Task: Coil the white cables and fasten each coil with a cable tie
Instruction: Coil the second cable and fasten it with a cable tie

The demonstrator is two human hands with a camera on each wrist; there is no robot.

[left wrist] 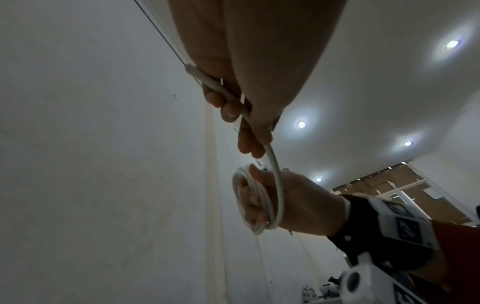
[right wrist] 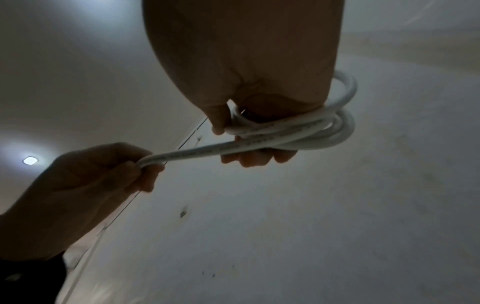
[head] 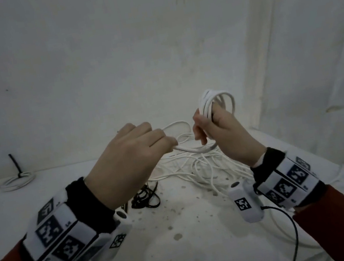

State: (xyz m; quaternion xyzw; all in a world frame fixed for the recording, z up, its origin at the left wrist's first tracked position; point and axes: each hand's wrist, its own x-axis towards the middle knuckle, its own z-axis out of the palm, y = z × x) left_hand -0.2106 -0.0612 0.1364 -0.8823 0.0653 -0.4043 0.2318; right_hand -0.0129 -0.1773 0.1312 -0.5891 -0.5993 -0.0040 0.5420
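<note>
Wrist-banded left hand (head: pixel 130 157) is pinching the cable tail (head: pixel 194 149) while right hand (head: pixel 219 131) is gripping the coil (head: pixel 214 100); feeding slack evenly should be keeping loops matched.

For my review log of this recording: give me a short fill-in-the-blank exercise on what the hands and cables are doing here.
1. The white coil is held in the person's ____ hand.
2. The left hand pinches the cable's free ____.
3. The finished coil at the far left of the table is fastened with a ____ cable tie.
4. The spare cable ties lie on the table below the ____ hand.

Missing words: right; end; black; left
</note>
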